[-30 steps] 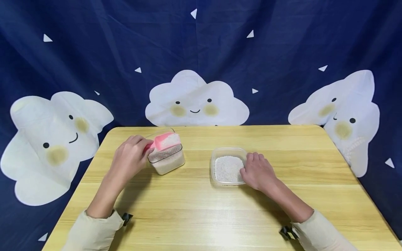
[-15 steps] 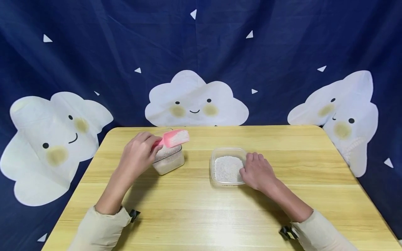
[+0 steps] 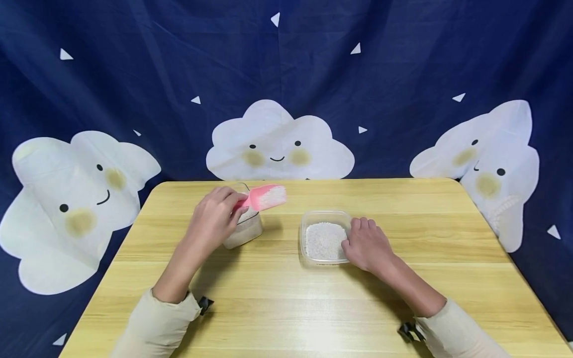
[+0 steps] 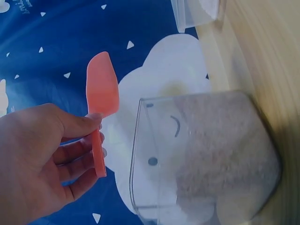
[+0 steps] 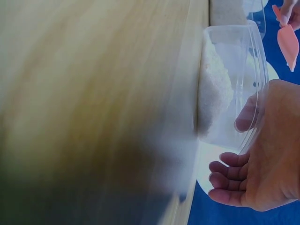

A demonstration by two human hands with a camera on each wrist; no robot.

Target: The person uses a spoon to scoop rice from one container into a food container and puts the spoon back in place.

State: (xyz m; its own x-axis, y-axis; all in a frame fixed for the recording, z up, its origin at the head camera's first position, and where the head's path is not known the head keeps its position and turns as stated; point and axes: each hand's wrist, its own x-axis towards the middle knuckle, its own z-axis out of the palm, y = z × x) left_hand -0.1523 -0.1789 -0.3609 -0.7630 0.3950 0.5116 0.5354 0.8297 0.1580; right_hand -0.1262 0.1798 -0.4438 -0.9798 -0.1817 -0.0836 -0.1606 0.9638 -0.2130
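My left hand pinches the handle of a pink scoop, which carries a heap of white rice. The scoop is raised above the right side of a tall clear container partly filled with rice; the hand hides part of that container. In the left wrist view the scoop stands apart from the container's rim. With its thumb inside and fingers outside, my right hand grips the right wall of a low clear plastic box. White rice lies in the box, seen through its side in the right wrist view.
Both containers stand on a light wooden table, with a stretch of bare wood between them. A dark blue curtain with smiling clouds hangs behind the table's far edge. Black wrist straps show at the sleeves.
My left hand has carried the loaded scoop to the right, from over the tall container toward the low box. The right hand and both containers have stayed in place.
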